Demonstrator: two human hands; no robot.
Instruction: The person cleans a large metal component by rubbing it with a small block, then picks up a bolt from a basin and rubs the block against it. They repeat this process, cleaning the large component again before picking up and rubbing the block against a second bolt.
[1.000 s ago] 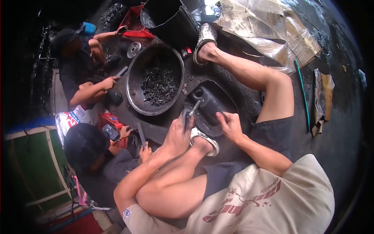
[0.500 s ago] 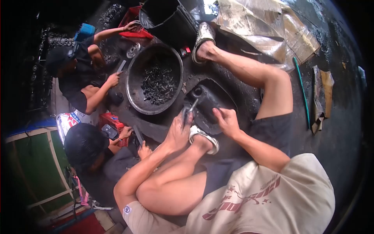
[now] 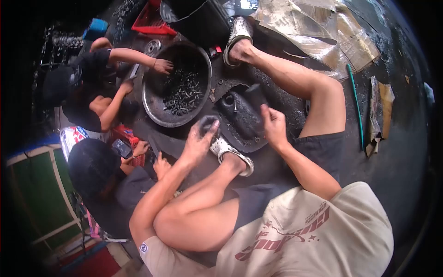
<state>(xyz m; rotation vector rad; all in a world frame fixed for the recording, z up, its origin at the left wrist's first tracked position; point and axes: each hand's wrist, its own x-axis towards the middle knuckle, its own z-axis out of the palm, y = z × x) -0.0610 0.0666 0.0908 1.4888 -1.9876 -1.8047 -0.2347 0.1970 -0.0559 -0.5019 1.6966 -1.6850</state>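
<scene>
My left hand hovers left of a dark pan, its fingers curled round something dark that I cannot make out. Inside the pan sits a dark metal block with a round hole at its upper end. A small pale metal bolt shows on the block. My right hand is closed at the pan's right side, thumb uppermost. Just beyond that thumb, a blurred dark block-headed tool rises over the pan; its handle is hidden in the fist.
A round metal basin holds many dark bolts; a co-worker's hand reaches into it. Another co-worker sits at lower left. Behind stand a black bucket and red crate. Cardboard and a green stick lie right.
My left hand has moved left, away from the block, and the bolt that was at its fingers now shows on the block. My right hand has risen slightly. A co-worker's hand moved into the basin.
</scene>
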